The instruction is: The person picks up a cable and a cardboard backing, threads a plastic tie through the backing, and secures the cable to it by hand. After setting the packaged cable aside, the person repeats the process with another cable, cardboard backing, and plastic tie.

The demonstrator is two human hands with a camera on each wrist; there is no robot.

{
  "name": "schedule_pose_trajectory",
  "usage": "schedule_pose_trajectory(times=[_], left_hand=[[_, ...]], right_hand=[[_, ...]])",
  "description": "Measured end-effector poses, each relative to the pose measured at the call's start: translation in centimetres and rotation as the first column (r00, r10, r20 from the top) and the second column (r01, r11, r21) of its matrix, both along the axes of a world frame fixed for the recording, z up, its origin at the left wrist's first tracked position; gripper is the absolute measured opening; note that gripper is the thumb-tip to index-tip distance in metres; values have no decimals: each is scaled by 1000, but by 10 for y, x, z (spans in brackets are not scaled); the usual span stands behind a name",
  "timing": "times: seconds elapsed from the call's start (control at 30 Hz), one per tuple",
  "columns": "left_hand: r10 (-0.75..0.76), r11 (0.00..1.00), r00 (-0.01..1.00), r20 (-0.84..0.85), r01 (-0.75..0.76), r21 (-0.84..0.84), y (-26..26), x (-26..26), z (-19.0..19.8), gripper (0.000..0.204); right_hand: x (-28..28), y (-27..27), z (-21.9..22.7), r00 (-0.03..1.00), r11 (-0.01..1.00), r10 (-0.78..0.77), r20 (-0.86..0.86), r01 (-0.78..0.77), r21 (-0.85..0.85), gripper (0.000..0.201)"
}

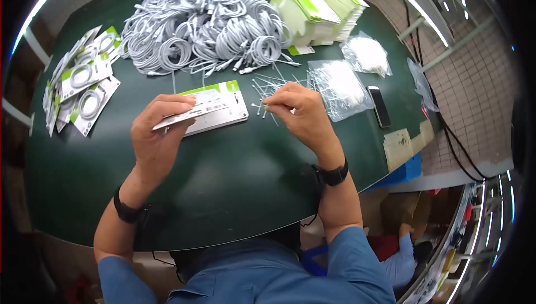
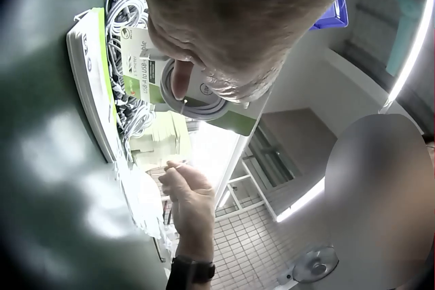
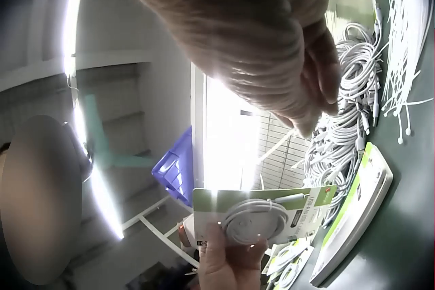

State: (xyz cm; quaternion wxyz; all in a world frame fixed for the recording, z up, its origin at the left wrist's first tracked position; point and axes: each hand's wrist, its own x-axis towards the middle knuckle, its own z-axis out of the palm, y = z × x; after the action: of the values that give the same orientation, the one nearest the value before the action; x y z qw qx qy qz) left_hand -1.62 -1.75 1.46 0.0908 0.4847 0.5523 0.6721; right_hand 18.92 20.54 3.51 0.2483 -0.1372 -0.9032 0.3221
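Observation:
My left hand (image 1: pixel 159 128) holds a green-and-white packaging card (image 3: pixel 316 212) tilted above the table. A coiled grey USB cable (image 2: pixel 204 112) lies against the card's face, with the thumb through the coil in the left wrist view. Just to the right, my right hand (image 1: pixel 301 114) pinches a thin white cable tie (image 3: pixel 275 146) between thumb and fingertips. Loose cable ties (image 1: pixel 271 87) lie on the table just beyond those fingers. Partly behind the held card sits a stack of similar cards (image 1: pixel 235 113).
A large heap of coiled grey cables (image 1: pixel 195 19) covers the back of the green table (image 1: pixel 223 192). Carded cables (image 1: pixel 84 77) pile at left. Tall card stacks (image 1: pixel 307 19), bags of cable ties (image 1: pixel 343 83) and a phone (image 1: pixel 379 105) stand or lie rightward. Another person (image 1: pixel 399 265) is behind.

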Motion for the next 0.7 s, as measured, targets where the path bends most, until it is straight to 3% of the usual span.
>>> schedule_pose_trajectory(times=[0.03, 0.1, 0.37, 0.5, 0.7], left_hand=[[-10, 1000, 993, -115, 8, -19, 0, -4, -2, 19], [4, 1000, 987, -158, -4, -3, 3, -9, -4, 21], [51, 996, 902, -428, -16, 85, 6, 0, 0, 28], [89, 992, 846, -526, -31, 119, 3, 2, 5, 31], [42, 993, 778, -626, 39, 115, 1, 8, 3, 30]], right_hand=[[-2, -4, -1, 997, 999, 31, -75, -29, 31, 14], [-4, -9, -2, 971, 994, 80, -226, -59, 94, 18], [-7, -22, 1, 913, 976, 181, -366, -120, 184, 20], [-2, -29, 4, 836, 986, 165, -524, -121, 117, 22], [2, -58, 8, 759, 967, 202, -619, -255, 3, 23]])
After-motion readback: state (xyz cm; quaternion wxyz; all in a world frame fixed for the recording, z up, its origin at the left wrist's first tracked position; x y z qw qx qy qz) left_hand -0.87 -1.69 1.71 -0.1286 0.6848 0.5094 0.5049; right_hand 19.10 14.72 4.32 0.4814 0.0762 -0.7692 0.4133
